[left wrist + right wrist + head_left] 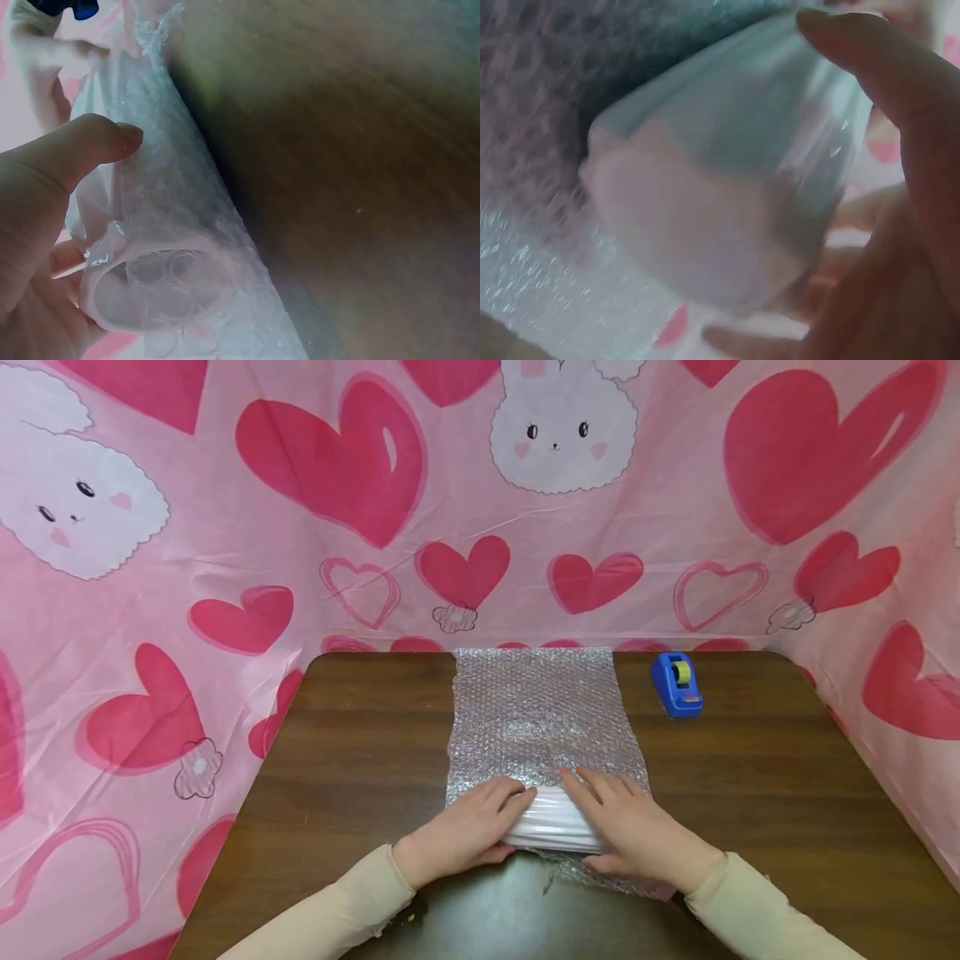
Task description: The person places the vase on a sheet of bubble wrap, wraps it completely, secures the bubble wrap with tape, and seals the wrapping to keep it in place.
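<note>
A white cylindrical object in thin, shiny plastic lies crosswise on the near part of a sheet of bubble wrap. My left hand holds its left end, thumb on the near side and fingers over the far side. On the right end, my right hand grips it the same way. A round, hollow-looking rim shows through the bubble wrap at one end in the left wrist view. The other end looks smooth and rounded in the right wrist view. What exactly is inside the plastic I cannot tell.
A blue tape dispenser with yellow tape stands at the back right of the brown wooden table. Pink heart-patterned cloth hangs behind and at both sides. Something dark sits partly hidden under the right wrist.
</note>
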`<state>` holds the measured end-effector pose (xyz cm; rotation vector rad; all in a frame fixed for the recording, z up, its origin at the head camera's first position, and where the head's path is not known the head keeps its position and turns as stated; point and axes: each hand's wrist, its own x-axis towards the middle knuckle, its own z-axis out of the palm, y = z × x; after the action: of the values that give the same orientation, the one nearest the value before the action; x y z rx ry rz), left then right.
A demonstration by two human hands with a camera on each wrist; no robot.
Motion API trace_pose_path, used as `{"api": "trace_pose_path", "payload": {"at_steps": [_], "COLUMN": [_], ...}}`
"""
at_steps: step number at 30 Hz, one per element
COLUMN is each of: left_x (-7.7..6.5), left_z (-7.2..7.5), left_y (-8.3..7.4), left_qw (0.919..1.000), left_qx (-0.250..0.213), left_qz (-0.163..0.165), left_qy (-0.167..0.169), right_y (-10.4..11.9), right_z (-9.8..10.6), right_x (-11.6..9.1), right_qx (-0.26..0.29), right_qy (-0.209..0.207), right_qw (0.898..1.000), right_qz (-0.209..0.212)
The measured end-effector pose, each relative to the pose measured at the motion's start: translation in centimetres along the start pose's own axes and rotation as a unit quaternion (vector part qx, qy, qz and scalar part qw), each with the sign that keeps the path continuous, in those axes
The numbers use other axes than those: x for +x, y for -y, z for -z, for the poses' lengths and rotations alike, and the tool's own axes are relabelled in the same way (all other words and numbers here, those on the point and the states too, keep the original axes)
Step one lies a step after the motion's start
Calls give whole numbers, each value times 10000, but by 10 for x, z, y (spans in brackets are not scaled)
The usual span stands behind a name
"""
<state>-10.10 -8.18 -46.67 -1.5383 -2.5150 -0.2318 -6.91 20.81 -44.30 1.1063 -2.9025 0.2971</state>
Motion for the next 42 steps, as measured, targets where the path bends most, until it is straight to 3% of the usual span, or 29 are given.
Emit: {"api": "trace_pose_path", "payload": {"at_steps": [7, 11, 16, 19, 23, 26, 30, 42], "left_x": [4, 7, 7, 6, 7, 9, 14, 21], "left_z": [5, 8, 9, 7, 1, -5, -9, -13], "left_y": [3, 7, 8, 7, -2, -11, -19, -18], "left_qw": [9995, 9983, 9976, 9992, 9977, 9920, 9859, 9731], "left_qx": [-284, -503, -639, -311, 594, 1059, 1246, 1993], "left_qz": [41, 100, 94, 133, 282, 573, 900, 1072], "left_qy": [165, 288, 257, 195, 138, 383, 666, 439], "right_y": [23, 22, 17, 16, 15, 15, 13, 6], "right_z": [-11, -21, -26, -23, -17, -14, -12, -7], "right_x": [-2, -3, -1, 2, 5, 6, 9, 15], "right_qx": [-681, -1180, -1417, -1527, -1628, -1575, -1459, -1241], "right_qy": [-107, -58, -369, -524, -491, -371, -308, -317], "right_qw": [9976, 9930, 9891, 9865, 9850, 9864, 9885, 9908], "right_qz": [65, -22, 140, 262, 306, 270, 242, 439]}}
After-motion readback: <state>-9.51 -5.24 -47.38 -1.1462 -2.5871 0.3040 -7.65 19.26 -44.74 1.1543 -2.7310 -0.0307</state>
